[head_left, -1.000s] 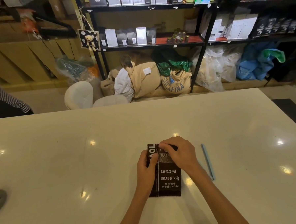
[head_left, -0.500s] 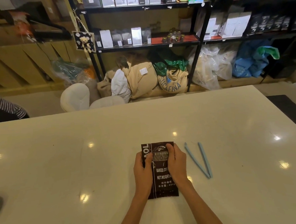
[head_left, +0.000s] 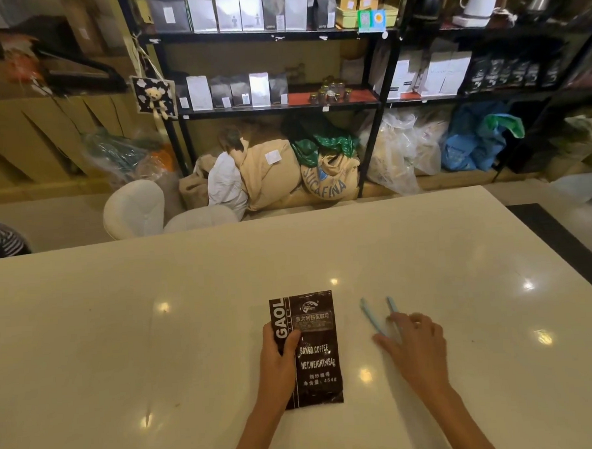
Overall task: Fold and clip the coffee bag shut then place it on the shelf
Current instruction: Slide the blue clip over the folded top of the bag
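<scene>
1. Head view takes in a black metal shelf along the far wall, its boards lined with white, grey and black pouches, with a cluster of small jars on a red mat at the middle level.
2. Under the shelf, on the floor, lie burlap sacks, clear plastic bags and a blue bag; a pale rounded chair stands just beyond the tabletop's far edge on the left.
3. Filling the lower half of the view is a glossy cream tabletop, with spots of ceiling light reflected on it.
4. A dark coffee bag lies flat near the near edge of the tabletop, about midway between its left and right sides, label up, its top end toward the shelf and unfolded.
5. The left hand rests on the bag's left edge, thumb laid over the printed face and fingers curled at the side, holding it down.
6. The right hand is well clear of the bag, to its right, fingers spread and somewhat blurred, gripping nothing.
7. A light blue clip, its two thin arms splayed apart, lies on the tabletop right of the bag; the right hand's fingertips reach over its near end, and whether they touch it I cannot tell.
</scene>
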